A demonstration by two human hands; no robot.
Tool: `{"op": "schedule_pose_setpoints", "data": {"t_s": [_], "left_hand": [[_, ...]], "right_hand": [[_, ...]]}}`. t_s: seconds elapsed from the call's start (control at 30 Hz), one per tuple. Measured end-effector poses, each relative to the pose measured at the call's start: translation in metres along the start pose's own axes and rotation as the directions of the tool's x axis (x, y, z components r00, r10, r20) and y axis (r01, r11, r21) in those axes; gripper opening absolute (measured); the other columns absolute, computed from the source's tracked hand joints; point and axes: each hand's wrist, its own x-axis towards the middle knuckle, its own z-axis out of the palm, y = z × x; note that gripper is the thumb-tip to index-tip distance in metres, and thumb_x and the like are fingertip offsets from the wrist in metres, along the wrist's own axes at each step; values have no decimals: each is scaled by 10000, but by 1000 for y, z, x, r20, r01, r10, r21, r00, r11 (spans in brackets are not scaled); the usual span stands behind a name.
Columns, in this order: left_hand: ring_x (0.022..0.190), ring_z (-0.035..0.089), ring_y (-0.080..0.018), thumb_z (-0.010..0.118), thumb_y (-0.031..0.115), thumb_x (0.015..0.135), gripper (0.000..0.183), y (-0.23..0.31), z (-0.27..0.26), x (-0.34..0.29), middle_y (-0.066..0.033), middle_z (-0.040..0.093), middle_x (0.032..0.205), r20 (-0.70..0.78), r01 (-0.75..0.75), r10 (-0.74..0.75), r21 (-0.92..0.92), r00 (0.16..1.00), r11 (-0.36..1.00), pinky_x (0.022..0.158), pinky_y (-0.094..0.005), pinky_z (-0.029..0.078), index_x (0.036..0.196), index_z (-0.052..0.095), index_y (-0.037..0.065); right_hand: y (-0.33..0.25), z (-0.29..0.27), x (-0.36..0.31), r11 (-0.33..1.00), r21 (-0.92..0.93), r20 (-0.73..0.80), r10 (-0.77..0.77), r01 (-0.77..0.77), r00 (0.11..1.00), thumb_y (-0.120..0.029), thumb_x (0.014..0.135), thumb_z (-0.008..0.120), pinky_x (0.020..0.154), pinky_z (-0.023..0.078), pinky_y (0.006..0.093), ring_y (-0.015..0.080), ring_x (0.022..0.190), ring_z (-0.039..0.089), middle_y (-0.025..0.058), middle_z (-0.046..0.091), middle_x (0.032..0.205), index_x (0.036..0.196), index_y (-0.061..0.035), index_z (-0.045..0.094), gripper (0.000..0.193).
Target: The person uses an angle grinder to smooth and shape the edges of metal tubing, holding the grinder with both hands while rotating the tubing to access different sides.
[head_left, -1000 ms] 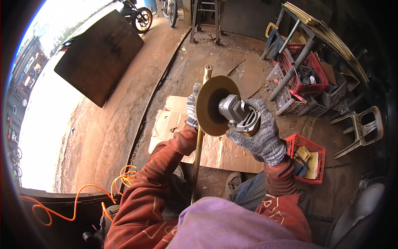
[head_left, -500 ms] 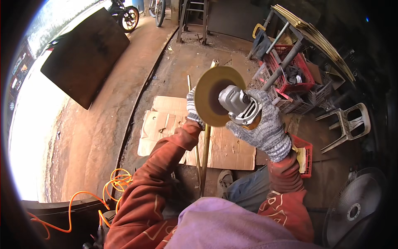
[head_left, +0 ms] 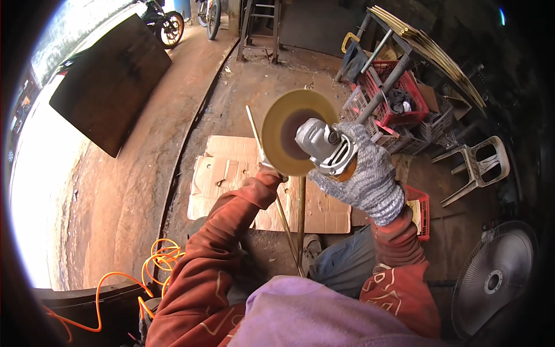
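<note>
My right hand [head_left: 367, 173], in a grey knitted glove, is closed around the body of an angle grinder [head_left: 325, 144]. Its large yellow-brown disc [head_left: 274, 130] looks smooth and faces up toward me. Behind the disc is my left hand [head_left: 263, 158]; only a sliver of its glove shows and its fingers are hidden. A thin brass-coloured rod [head_left: 252, 122] slants past that hand. A thicker brass-coloured tube [head_left: 301, 208] runs down from behind the disc. The two come close together low down, near my shoe [head_left: 312, 246].
Flattened cardboard [head_left: 329, 211] lies on the floor. At right stand a rack with long brass-coloured tubes [head_left: 428, 43], red crates [head_left: 399, 87], a plastic stool [head_left: 480, 165] and a fan [head_left: 493, 281]. An orange coiled hose [head_left: 98, 295] lies at lower left.
The grinder and my right hand have shifted slightly left. The rod's upper end has swung left and the thick tube's lower part now shows farther right. The disc now covers more of my left hand.
</note>
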Motion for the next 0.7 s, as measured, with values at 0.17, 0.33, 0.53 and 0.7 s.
{"op": "schedule_pose_setpoints", "data": {"t_s": [0.17,0.33,0.53,0.7], "left_hand": [[878,638,-117,625,134,996,209,2,0,0,-33,706,1018,-6,11,-11,-74,1000,997,777,-293,562,1168,666,24],[879,635,-116,620,137,1003,206,3,2,-2,-30,704,1017,-8,23,-24,-108,1000,994,777,-291,559,1168,669,24],[880,633,-115,615,140,1012,202,3,1,-3,-25,703,1015,-31,34,-38,-137,999,990,777,-289,555,1168,673,25],[881,630,-114,611,143,1019,200,2,5,-3,-21,701,1014,-27,36,-41,-158,999,987,776,-287,553,1168,676,26]], "right_hand": [[13,0,-11,998,-26,41,51,-50,998,-422,685,927,831,582,441,366,973,721,160,706,1082,1287,-95,526,794],[15,-11,-15,987,81,182,119,-136,976,-365,678,940,907,555,419,324,1027,693,163,669,1138,1303,-48,531,811],[10,-36,-14,944,225,363,147,-240,920,-313,681,956,998,519,385,235,1120,647,137,647,1206,1303,-14,548,802],[20,-40,-21,948,191,393,164,-255,905,-388,661,944,956,532,404,296,1067,667,164,642,1154,1244,-3,581,788]]}}
